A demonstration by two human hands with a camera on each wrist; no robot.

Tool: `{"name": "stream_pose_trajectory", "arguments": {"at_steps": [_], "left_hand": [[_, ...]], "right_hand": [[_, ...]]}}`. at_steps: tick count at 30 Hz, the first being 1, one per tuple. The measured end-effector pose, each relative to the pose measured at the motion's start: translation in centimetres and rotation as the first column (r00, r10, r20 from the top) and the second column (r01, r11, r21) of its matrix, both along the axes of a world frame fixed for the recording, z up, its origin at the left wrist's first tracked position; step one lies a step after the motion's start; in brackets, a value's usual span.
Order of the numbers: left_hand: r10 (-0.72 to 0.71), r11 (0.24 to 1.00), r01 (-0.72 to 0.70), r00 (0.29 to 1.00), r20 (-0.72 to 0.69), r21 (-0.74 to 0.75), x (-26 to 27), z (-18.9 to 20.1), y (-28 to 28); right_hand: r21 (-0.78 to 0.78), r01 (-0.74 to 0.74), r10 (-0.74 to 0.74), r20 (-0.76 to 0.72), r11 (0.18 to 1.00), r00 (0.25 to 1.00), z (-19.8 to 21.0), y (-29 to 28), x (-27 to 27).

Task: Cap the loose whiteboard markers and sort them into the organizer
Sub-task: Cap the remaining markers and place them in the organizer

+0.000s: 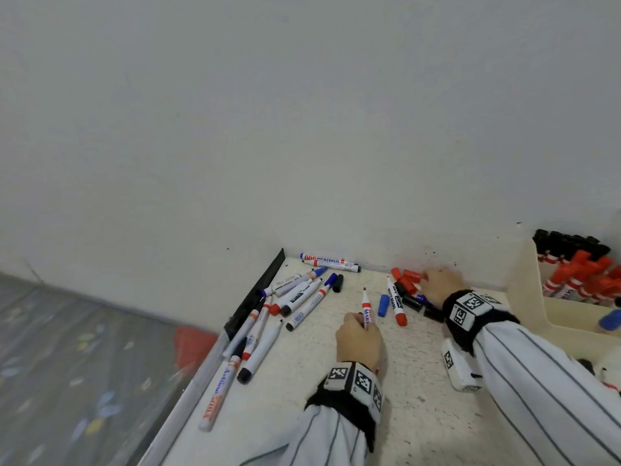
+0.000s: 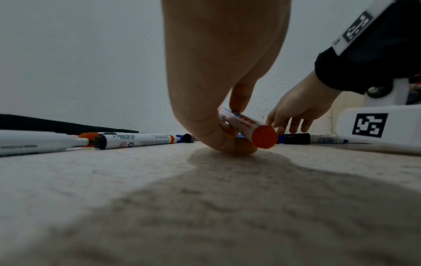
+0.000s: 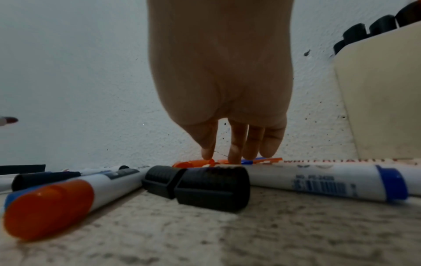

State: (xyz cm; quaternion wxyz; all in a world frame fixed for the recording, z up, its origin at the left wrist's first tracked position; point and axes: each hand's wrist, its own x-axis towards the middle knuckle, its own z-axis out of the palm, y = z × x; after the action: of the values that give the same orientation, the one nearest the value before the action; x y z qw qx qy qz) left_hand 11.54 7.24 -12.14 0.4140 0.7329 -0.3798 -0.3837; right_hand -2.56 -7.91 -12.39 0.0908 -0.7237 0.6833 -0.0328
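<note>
My left hand (image 1: 364, 322) grips an uncapped red whiteboard marker (image 1: 366, 307) by its barrel, tip pointing toward the wall; its red butt end (image 2: 264, 136) faces the left wrist camera. My right hand (image 1: 424, 279) reaches down by the wall, and its straight fingertips (image 3: 234, 156) touch a cluster of loose red caps (image 3: 196, 162). Whether a cap is pinched is hidden. The cream organizer (image 1: 524, 280) stands at the right and holds capped red markers (image 1: 584, 277) and black ones (image 1: 568, 243).
Several loose markers (image 1: 268, 317) lie along the table's left edge (image 1: 201, 375), two more by the wall (image 1: 329, 262). A blue cap (image 1: 383, 305), another uncapped red marker (image 1: 396, 304) and black caps (image 3: 212, 187) lie between my hands.
</note>
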Motion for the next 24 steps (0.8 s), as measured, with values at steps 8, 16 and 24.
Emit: {"name": "stream_pose_trajectory", "arguments": {"at_steps": [8, 16, 24], "left_hand": [[-0.004, 1.000, 0.003, 0.999, -0.035, -0.026, -0.1, -0.6, -0.1], [-0.031, 0.997, 0.028, 0.999, -0.045, -0.070, -0.3, -0.8, -0.2], [-0.132, 0.985, 0.130, 0.991, -0.010, -0.117, -0.4, 0.0, 0.6]], "right_hand": [[0.068, -0.017, 0.014, 0.044, 0.998, 0.999, -0.1, -0.2, -0.1], [-0.230, 0.078, 0.013, 0.369, 0.970, 0.929, 1.9, 1.3, -1.3], [-0.324, -0.024, 0.215, 0.568, 0.946, 0.795, 5.5, 6.0, -3.1]]}}
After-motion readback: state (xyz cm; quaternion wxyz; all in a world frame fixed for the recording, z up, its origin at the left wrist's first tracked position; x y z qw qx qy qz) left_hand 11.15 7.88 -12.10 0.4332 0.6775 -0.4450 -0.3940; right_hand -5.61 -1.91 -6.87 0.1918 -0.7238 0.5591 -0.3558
